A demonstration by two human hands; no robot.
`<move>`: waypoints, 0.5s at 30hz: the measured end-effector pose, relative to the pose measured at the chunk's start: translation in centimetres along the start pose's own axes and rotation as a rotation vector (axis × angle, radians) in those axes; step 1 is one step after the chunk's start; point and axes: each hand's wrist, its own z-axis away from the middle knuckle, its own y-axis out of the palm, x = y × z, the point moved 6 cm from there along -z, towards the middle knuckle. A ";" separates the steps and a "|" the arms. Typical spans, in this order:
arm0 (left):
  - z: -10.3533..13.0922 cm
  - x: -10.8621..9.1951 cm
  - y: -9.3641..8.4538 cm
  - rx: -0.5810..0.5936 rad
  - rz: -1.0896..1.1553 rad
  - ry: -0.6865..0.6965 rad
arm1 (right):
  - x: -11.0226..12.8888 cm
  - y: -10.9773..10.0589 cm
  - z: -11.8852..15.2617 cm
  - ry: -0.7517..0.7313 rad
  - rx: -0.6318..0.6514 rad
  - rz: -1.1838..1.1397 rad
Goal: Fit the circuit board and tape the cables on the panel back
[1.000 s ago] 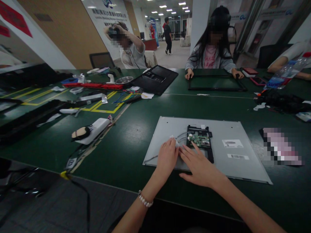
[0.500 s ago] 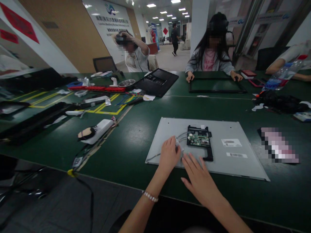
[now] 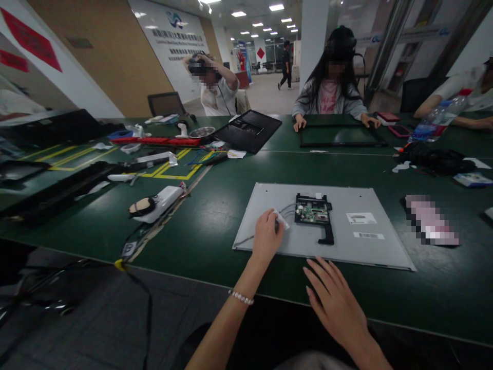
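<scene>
A flat grey metal display panel (image 3: 269, 195) lies on the green table, with a black bracket (image 3: 327, 234) and a green circuit board (image 3: 313, 213) on its middle. Grey cables (image 3: 287, 209) run from the board's left side toward my left hand (image 3: 268, 231). That hand is closed over the cable on the panel's left part, fingers pinched by a small white piece (image 3: 283, 219). Its fingers partly hide what they grip. My right hand (image 3: 335, 293), fingers spread, hovers by the panel's front edge and holds nothing.
A pink phone (image 3: 431, 220) lies right of the panel. To the left are a white device (image 3: 164, 203) and black strips. Across the table a person's hands rest on a black frame (image 3: 342, 146). A black cover (image 3: 250, 131) and a bottle (image 3: 435, 121) stand farther back.
My right hand has drawn back from the panel toward the table edge and to the right. My left hand stays at the cable. The view has shifted slightly.
</scene>
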 end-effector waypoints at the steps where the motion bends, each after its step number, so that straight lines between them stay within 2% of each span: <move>1: 0.0 -0.1 -0.1 -0.010 -0.006 0.002 | 0.1 0.0 0.0 0.009 -0.011 -0.004; 10: 0.0 -0.6 -1.2 -0.098 -0.008 0.041 | -0.2 0.6 0.3 0.008 -0.043 -0.038; 13: 0.1 -0.7 -1.7 -0.128 0.000 0.046 | -0.2 0.1 0.4 0.050 -0.065 -0.151; 15: 0.1 -0.6 -2.2 -0.149 0.001 0.036 | -1.2 -0.5 0.4 0.134 -0.076 -0.275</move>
